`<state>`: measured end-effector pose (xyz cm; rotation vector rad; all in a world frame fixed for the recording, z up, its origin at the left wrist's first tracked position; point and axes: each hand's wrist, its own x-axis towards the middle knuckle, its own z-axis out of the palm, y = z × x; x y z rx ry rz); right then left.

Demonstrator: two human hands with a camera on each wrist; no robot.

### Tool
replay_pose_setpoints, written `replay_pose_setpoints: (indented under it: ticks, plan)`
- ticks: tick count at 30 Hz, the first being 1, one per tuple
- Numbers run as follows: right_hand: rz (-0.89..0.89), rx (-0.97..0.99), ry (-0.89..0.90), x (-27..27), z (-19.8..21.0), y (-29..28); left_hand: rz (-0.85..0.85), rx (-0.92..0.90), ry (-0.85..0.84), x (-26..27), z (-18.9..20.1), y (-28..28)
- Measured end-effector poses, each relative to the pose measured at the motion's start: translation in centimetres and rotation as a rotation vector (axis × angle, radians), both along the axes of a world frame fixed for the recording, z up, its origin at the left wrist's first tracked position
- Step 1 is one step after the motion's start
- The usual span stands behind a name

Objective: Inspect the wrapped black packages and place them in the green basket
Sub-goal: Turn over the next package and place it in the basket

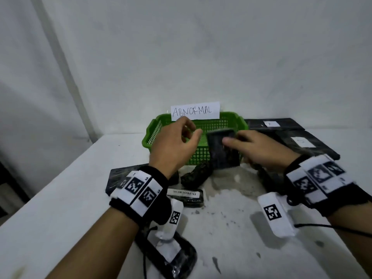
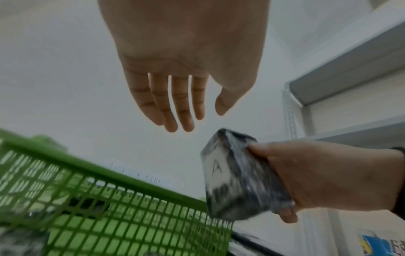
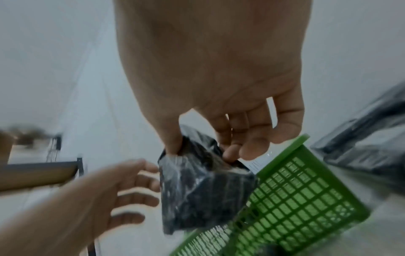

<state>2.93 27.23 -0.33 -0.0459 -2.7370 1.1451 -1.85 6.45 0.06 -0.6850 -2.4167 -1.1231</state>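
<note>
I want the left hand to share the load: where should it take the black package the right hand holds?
The free left long edge of the black package, approached from the left hand side: the right hand already pinches the right edge above the green basket.

A plain white wall (image 1: pixel 201 47) stands behind a white table (image 1: pixel 60 198) with a scuffed, stained surface. Grey metal shelving (image 2: pixel 342 83) appears in the left wrist view. Lighting is dim and even.
</note>
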Motion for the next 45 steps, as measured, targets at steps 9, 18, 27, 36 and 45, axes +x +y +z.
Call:
replay_pose_setpoints:
  ticks: [9,18,27,36,45]
  plan:
    - [0.182,-0.793,-0.007,-2.7,-1.1,-1.1,-0.288,0.401,-0.246,-2.8,-1.0,0.7]
    - [0.215,-0.917,-0.004,-5.8,-1.4,-2.0,-0.358,0.366,0.069,-4.2,-1.9,0.2]
    - [0.137,-0.754,0.088,-5.6,-1.4,-1.7,-0.437,0.318,-0.337,-5.4,-1.2,0.3]
    - [0.103,-0.63,0.129,-5.7,-0.2,-1.6,-0.454,0.428,-0.461,-5.2,-0.9,0.0]
    - [0.149,-0.598,0.116,-4.3,-0.9,-0.7,-0.462,0.412,-0.525,-4.6,-1.8,0.6]
